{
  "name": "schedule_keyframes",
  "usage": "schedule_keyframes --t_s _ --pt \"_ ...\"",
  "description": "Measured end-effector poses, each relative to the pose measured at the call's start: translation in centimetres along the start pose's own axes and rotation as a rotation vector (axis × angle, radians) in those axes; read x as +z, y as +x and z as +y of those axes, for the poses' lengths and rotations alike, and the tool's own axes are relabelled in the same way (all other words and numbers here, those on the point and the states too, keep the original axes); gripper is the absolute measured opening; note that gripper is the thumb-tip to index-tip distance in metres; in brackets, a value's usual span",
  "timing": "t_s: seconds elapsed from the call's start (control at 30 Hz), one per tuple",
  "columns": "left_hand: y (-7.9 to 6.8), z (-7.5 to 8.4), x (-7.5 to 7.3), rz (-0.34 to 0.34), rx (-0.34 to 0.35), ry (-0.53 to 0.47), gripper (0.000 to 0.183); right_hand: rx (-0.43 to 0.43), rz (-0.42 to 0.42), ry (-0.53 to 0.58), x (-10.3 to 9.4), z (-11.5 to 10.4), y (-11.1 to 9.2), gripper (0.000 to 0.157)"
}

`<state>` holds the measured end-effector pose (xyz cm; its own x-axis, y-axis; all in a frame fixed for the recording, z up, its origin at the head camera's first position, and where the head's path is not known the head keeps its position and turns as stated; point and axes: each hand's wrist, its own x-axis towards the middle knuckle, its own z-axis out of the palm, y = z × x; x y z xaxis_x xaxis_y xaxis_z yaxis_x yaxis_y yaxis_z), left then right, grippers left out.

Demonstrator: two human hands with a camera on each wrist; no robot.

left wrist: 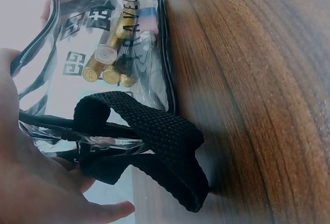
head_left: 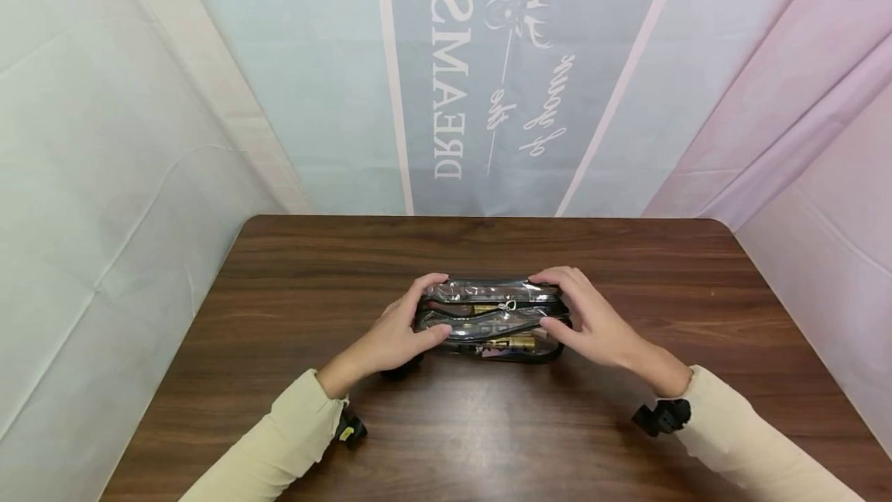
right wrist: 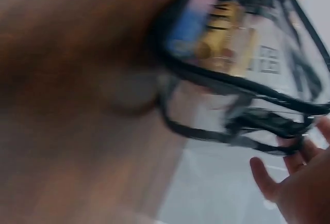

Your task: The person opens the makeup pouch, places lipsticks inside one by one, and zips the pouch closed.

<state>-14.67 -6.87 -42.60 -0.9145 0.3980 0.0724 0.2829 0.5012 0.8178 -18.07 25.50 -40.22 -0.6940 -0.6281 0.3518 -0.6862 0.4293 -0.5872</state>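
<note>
A clear toiletry bag (head_left: 481, 325) with black piping stands upright on the wooden table. Its top has a dark-edged gap, with a silver zipper pull (head_left: 509, 305) near the right part of it. My left hand (head_left: 400, 335) grips the bag's left end, thumb on the near side and fingers toward the far side. On the right end my right hand (head_left: 592, 320) holds it the same way. Through the clear wall in the left wrist view show several gold-capped tubes (left wrist: 105, 61) and a pink-and-blue item (left wrist: 148, 21). A black strap handle (left wrist: 165, 144) loops out from the left end.
The brown wooden table (head_left: 300, 269) reaches back to a hanging cloth (head_left: 334, 84) printed with mirrored lettering. Pale cloth walls (head_left: 104, 215) stand at the left and right sides.
</note>
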Motion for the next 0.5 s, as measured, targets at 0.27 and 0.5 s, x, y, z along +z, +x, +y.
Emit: schedule_keyframes --t_s 0.27,0.5 --pt "0.0 0.1 0.2 0.010 0.006 0.023 0.070 -0.088 0.087 0.232 2.0 0.6 -0.8 0.049" --pt "-0.1 0.5 -0.2 0.019 0.038 0.131 0.071 -0.091 0.100 0.281 1.9 -1.1 -0.5 0.044"
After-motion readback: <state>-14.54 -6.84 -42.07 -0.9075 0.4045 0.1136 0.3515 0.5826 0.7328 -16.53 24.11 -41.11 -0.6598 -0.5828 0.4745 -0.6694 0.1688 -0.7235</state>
